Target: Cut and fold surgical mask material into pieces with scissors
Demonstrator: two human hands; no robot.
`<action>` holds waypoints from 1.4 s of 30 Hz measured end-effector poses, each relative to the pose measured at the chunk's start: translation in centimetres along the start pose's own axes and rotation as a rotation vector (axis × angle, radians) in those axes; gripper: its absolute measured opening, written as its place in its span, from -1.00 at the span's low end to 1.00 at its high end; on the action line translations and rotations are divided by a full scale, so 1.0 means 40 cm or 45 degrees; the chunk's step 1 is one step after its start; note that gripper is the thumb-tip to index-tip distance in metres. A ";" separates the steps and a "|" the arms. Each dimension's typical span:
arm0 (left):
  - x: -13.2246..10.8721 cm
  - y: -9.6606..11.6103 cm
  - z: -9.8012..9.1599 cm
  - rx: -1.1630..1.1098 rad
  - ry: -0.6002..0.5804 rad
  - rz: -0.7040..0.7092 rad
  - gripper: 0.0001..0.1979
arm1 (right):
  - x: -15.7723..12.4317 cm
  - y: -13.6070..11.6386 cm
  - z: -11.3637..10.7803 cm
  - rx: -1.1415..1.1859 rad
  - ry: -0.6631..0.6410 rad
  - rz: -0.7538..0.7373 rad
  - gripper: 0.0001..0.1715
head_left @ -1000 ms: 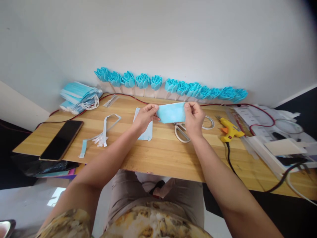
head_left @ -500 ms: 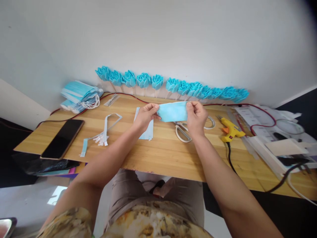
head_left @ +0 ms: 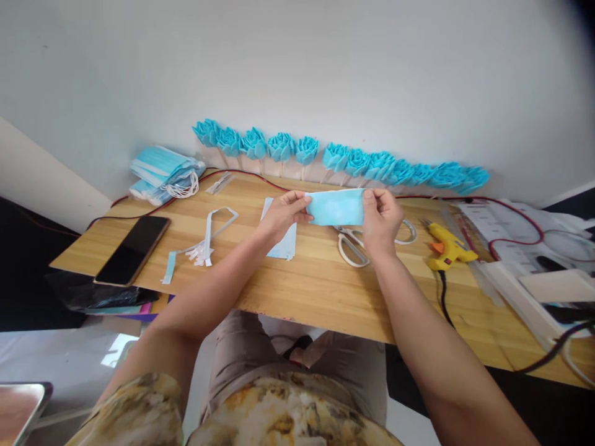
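Observation:
Both of my hands hold a light blue piece of face-mask fabric (head_left: 337,207) stretched between them above the wooden table (head_left: 297,285). My left hand (head_left: 284,214) pinches its left end and my right hand (head_left: 381,220) pinches its right end, fingers closed on the cloth. Beneath my left hand a pale blue mask piece (head_left: 283,240) lies flat on the table. White-handled scissors (head_left: 357,244) lie just under my right hand.
A row of blue fabric flowers (head_left: 334,158) leans against the wall. A stack of masks (head_left: 162,174) sits back left, with a black phone (head_left: 132,249) and cut strips (head_left: 202,244) nearby. At the right lie a yellow glue gun (head_left: 449,248), cables and white items (head_left: 534,272).
The view has shifted slightly, so everything sits a little further right and higher. My hands keep the same grip on the blue fabric.

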State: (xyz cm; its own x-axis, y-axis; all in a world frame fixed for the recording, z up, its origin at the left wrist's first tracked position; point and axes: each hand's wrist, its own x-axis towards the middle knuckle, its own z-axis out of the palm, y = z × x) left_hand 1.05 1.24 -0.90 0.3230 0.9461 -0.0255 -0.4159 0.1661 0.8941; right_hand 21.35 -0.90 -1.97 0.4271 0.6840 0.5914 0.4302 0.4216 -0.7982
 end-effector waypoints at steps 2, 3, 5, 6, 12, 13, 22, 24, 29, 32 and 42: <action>0.000 0.001 0.000 0.004 0.001 0.001 -0.79 | 0.000 -0.004 -0.001 0.000 0.001 -0.009 -0.56; 0.000 0.001 -0.001 0.005 0.002 0.003 -0.79 | 0.000 -0.006 -0.002 -0.006 0.001 -0.014 -0.56; 0.001 0.002 -0.002 0.005 0.010 0.013 -0.77 | 0.001 -0.010 -0.003 -0.018 0.001 -0.022 -0.57; 0.002 0.002 -0.002 0.007 0.017 0.019 -0.76 | 0.001 -0.011 -0.003 -0.020 0.002 -0.028 -0.58; -0.004 0.007 0.001 0.086 0.047 0.038 -0.73 | 0.003 -0.007 -0.005 -0.018 0.023 -0.039 -0.62; -0.005 0.008 0.001 0.107 0.054 0.041 -0.73 | 0.003 -0.006 -0.006 -0.018 0.024 -0.037 -0.63; -0.004 0.038 -0.011 0.423 0.066 0.256 -0.81 | 0.001 -0.044 -0.014 -0.109 -0.038 -0.128 -0.63; -0.016 0.053 -0.002 0.515 0.080 0.429 -0.79 | -0.009 -0.063 -0.014 -0.157 -0.108 -0.178 -0.63; -0.061 0.079 0.036 0.705 -0.097 0.643 -0.74 | -0.036 -0.091 -0.011 -0.255 -0.301 -0.379 -0.70; -0.073 0.076 0.048 0.904 -0.222 0.706 -0.79 | -0.044 -0.095 -0.011 -0.281 -0.441 -0.543 -0.74; -0.048 0.038 0.031 0.750 -0.177 0.485 -0.93 | -0.057 -0.092 0.008 0.028 -0.529 -0.200 -0.52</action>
State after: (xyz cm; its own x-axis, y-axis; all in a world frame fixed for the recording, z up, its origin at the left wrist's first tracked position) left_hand 0.83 -0.67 1.06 0.3682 0.8579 0.3585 -0.0053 -0.3836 0.9235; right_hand 18.55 -3.84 -0.40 -0.0004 0.7900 0.6131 0.4454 0.5491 -0.7072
